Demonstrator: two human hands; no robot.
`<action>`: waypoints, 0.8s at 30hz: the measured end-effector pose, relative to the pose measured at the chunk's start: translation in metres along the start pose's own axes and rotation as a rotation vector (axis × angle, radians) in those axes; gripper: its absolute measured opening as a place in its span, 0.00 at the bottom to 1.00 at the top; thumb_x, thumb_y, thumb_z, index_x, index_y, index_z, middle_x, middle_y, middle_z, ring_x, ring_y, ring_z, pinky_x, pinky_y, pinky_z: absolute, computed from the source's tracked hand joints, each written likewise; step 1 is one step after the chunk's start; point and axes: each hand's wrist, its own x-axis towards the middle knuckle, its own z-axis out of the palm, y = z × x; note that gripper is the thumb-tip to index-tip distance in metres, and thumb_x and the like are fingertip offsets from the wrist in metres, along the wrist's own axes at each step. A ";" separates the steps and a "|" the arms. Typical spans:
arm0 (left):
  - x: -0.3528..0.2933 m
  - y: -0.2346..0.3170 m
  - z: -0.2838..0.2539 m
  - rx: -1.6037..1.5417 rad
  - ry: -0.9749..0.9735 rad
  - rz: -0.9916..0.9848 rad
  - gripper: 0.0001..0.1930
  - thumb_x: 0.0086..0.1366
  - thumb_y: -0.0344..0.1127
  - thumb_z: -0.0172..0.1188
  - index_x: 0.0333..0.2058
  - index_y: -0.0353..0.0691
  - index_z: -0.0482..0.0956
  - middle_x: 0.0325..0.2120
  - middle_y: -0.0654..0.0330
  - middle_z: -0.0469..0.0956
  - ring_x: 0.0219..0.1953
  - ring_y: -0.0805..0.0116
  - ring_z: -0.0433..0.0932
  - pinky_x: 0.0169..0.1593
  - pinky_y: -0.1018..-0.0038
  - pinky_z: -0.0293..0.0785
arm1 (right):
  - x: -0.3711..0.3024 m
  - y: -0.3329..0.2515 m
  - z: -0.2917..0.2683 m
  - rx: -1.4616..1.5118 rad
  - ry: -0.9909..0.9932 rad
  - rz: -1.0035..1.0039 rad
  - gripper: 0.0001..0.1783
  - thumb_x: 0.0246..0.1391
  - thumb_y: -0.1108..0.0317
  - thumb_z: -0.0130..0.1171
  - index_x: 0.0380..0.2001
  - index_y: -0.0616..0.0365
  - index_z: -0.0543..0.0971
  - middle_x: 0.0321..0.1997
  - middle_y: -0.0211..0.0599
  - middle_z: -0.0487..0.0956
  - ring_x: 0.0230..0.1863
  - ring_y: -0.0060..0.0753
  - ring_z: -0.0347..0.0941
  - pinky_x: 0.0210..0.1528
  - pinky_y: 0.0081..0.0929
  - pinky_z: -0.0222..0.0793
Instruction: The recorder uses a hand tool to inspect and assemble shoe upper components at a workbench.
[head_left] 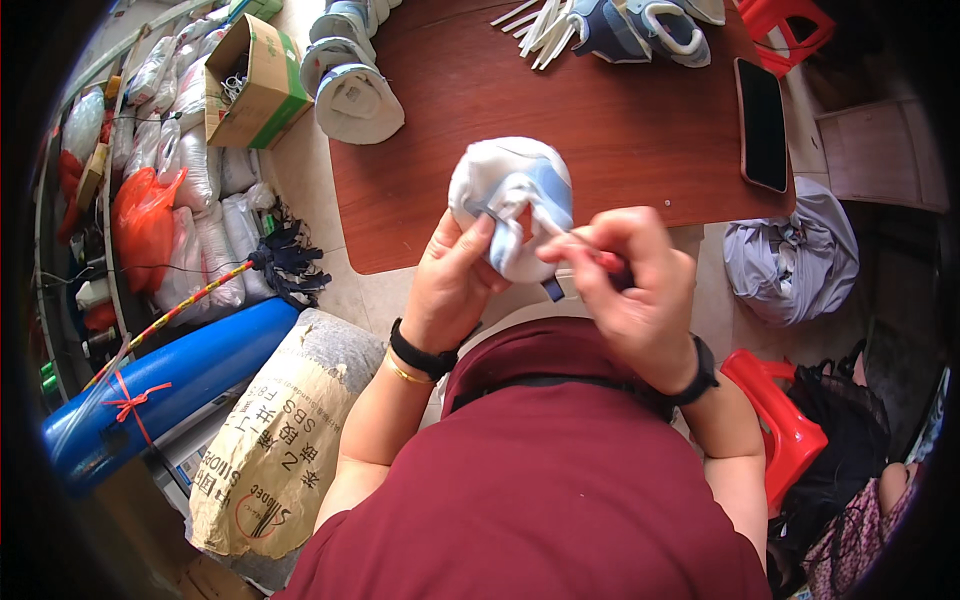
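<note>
Pinching: left hand point(450, 268), grip closed on white-and-blue shoe upper point(500, 172) at 6 o'clock of tabletop point(600, 135) | right hand point(640, 290), grip curled round red-handled tool point(607, 262) at upper's 4 o'clock | phone point(763, 125), tabletop's 2 o'clock

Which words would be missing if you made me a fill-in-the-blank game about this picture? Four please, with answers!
1. The left grip holds a blue and ____ shoe.
2. The phone lies along the ____ edge of the table.
3. The stool by the person's right arm is coloured ____.
4. The roll tied with a ribbon is coloured ____.

Missing words: white; right; red; blue.
</note>
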 end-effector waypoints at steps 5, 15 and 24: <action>-0.001 0.016 -0.003 1.161 -0.321 0.646 0.14 0.60 0.22 0.61 0.45 0.42 0.80 0.43 0.55 0.77 0.40 0.63 0.80 0.43 0.70 0.77 | 0.036 -0.011 -0.039 -0.007 0.068 -0.082 0.06 0.61 0.77 0.55 0.42 0.61 0.74 0.40 0.32 0.83 0.25 0.07 0.62 0.28 0.10 0.61; -0.013 0.037 0.014 1.909 -0.618 1.057 0.12 0.53 0.35 0.64 0.38 0.50 0.80 0.43 0.63 0.73 0.40 0.69 0.76 0.33 0.73 0.69 | 0.059 -0.007 -0.041 -0.040 -0.632 0.074 0.09 0.57 0.73 0.63 0.41 0.62 0.79 0.29 0.39 0.82 0.33 0.28 0.81 0.36 0.21 0.74; -0.016 0.025 0.004 1.869 -0.479 1.313 0.10 0.51 0.35 0.66 0.34 0.53 0.80 0.35 0.68 0.68 0.36 0.73 0.74 0.33 0.73 0.66 | 0.048 0.004 -0.026 -0.214 -0.633 0.012 0.10 0.48 0.72 0.67 0.36 0.60 0.83 0.28 0.38 0.78 0.28 0.33 0.75 0.31 0.29 0.70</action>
